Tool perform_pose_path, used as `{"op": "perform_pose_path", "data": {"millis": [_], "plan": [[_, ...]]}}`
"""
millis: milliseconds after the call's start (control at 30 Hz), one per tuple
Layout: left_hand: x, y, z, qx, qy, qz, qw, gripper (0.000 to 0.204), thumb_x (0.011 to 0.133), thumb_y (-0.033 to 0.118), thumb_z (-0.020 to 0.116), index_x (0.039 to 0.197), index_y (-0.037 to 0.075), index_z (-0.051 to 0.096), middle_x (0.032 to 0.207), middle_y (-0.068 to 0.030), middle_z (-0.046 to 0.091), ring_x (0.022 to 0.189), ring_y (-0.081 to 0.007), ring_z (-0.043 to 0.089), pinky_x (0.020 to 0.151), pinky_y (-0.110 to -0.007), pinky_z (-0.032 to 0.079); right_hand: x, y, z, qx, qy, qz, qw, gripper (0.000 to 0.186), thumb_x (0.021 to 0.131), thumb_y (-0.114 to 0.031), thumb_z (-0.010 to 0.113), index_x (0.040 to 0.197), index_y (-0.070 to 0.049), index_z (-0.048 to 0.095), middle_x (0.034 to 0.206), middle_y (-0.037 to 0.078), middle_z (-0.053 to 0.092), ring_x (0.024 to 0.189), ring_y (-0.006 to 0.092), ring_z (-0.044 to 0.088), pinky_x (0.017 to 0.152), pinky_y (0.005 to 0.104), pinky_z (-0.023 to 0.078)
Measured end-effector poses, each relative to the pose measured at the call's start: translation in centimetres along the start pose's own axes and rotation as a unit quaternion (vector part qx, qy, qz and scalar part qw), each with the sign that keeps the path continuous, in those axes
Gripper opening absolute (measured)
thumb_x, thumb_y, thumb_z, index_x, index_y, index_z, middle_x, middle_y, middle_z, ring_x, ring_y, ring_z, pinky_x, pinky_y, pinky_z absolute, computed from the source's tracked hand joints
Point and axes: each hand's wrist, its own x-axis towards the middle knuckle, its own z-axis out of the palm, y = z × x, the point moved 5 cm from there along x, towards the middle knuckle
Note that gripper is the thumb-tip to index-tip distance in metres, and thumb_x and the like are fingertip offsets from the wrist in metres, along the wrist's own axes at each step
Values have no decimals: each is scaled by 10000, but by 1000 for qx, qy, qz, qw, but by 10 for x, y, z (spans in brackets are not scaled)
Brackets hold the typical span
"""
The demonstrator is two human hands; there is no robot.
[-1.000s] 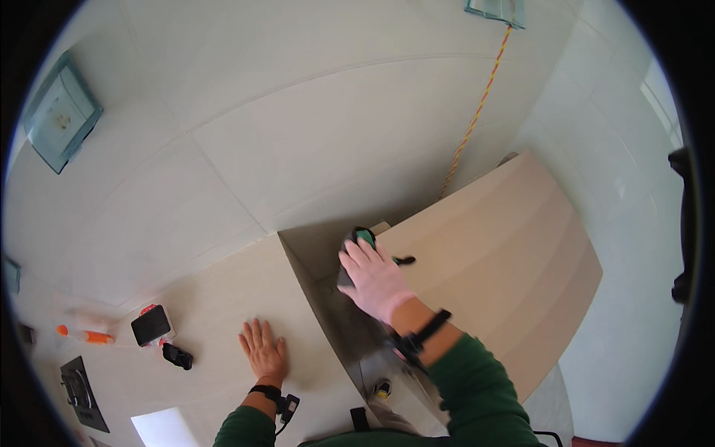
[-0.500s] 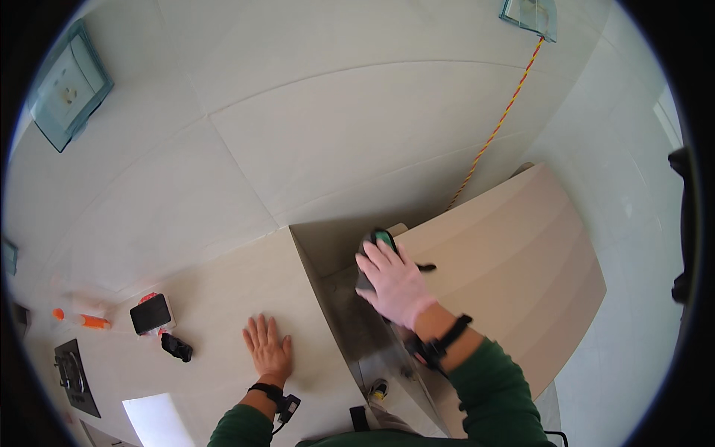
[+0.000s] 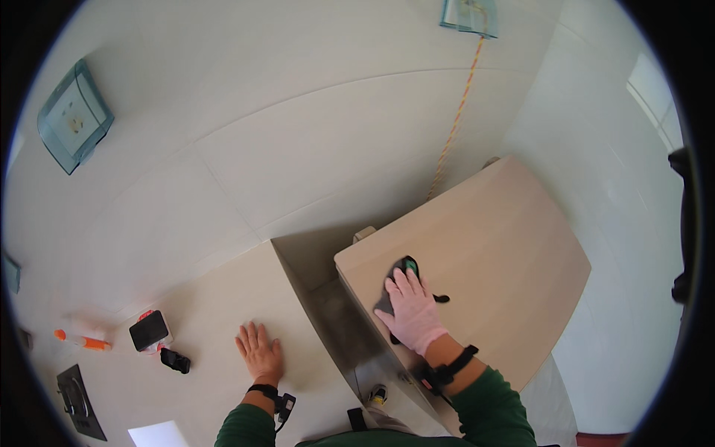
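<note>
My right hand (image 3: 413, 311), in a pink glove, presses a dark grey and black pad (image 3: 383, 304) against the beige top (image 3: 506, 246) of a box-shaped unit on the right. The pad has a green patch at its far end, and a short black strap sticks out to its right. Its underside is hidden by the hand. My left hand (image 3: 261, 354) is bare and lies flat on the pale countertop (image 3: 223, 294), fingers spread and holding nothing. Black bands with small devices circle both wrists.
A gap (image 3: 328, 320) separates counter and unit, with my shoe (image 3: 377, 393) below. An orange-capped tube (image 3: 82, 340), black-screened device (image 3: 150, 331), small black object (image 3: 175, 361) and dark hob (image 3: 80, 402) lie left. A red-yellow cord (image 3: 456, 119) hangs from a wall socket cover (image 3: 469, 16).
My right hand has moved the pad from the unit's left edge, over the gap, onto its top surface. The whole view has shifted somewhat. My left hand stays flat on the counter.
</note>
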Motion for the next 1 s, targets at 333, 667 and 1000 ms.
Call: {"op": "perform_pose_path", "data": {"millis": [333,667,1000], "plan": [[1,3,-2,14,-17,-13,1000,568,925,319,533,1414,49,435,1554,-141,302,1482,-318,141,1216,-478,40,-161,59,-17,-12,16,171,985,668,854,-421,649,1348,-3,482,1469,214,403,1381,386,346,1156,510,235],[-1,4,-5,6,-28,-9,1000,583,930,330,524,1433,55,418,1558,-140,294,1483,-319,137,1217,-478,37,-215,178,-23,-20,102,368,924,630,890,-328,630,1350,62,446,1461,283,377,1357,455,340,1145,495,268],[1,1,-3,-2,-19,-9,1000,598,929,369,512,1431,58,422,1550,-145,315,1483,-332,135,1214,-499,26,72,68,14,34,54,84,994,647,891,-417,596,1335,36,471,1481,223,387,1402,363,324,1168,436,240]]}}
